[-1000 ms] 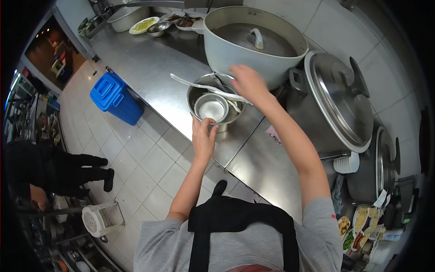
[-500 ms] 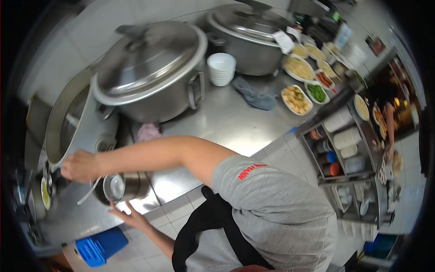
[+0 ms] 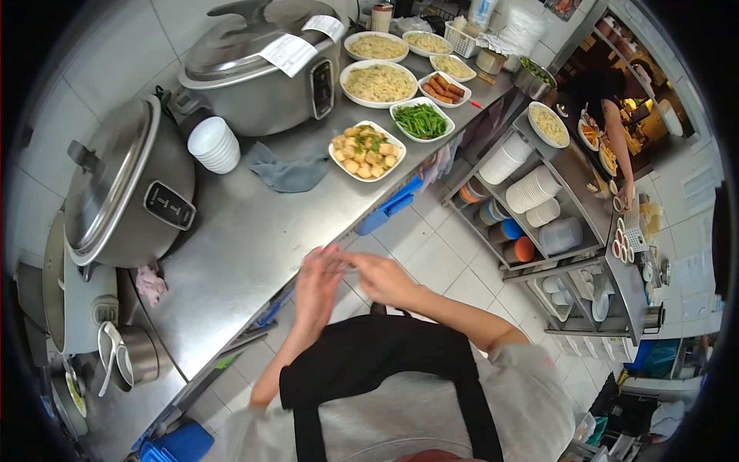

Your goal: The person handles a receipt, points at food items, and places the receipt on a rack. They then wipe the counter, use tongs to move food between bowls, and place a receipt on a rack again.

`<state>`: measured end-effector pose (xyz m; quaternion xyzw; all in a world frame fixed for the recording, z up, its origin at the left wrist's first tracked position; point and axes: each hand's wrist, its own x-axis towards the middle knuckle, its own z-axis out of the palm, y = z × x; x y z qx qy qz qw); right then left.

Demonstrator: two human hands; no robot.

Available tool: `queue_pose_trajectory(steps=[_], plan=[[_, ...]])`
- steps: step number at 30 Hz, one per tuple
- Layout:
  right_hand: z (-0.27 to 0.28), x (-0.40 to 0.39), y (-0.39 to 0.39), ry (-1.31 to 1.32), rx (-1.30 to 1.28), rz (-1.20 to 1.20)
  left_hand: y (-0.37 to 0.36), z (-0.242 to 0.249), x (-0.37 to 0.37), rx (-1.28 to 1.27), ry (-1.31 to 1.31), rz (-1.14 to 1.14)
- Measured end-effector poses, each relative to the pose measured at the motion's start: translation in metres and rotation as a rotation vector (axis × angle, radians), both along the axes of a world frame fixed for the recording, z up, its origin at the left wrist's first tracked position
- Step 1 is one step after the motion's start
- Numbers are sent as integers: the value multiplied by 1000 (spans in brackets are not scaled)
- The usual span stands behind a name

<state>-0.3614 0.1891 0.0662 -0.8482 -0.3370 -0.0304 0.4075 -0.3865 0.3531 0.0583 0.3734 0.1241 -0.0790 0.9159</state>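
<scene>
Head view: flat left hand [image 3: 316,283] meets half-curled right hand [image 3: 383,279], its grip unclear; paper [image 3: 289,55] unreadable; white dish [image 3: 422,140] brims with green vegetables [image 3: 422,121]!

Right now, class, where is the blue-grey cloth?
In the head view, the blue-grey cloth lies left of centre on the steel counter, between the stacked white bowls and the cubed food.

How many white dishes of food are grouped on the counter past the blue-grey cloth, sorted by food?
Pale, noodle-like food: 4
Green beans: 1
Brown rolls: 1
Golden cubes: 1
Total: 7
</scene>
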Motion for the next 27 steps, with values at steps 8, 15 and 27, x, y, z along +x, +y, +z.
queue_pose_trajectory(steps=[8,15,27], plan=[[51,94,-138,-72,-202,-517,-110,33,99,420,-311,-268],[41,241,-145,-523,-471,-491,-97,32,164,500,-376,-182],[67,332,-163,-513,-755,-285,-80,28,240,502,-286,-72]])
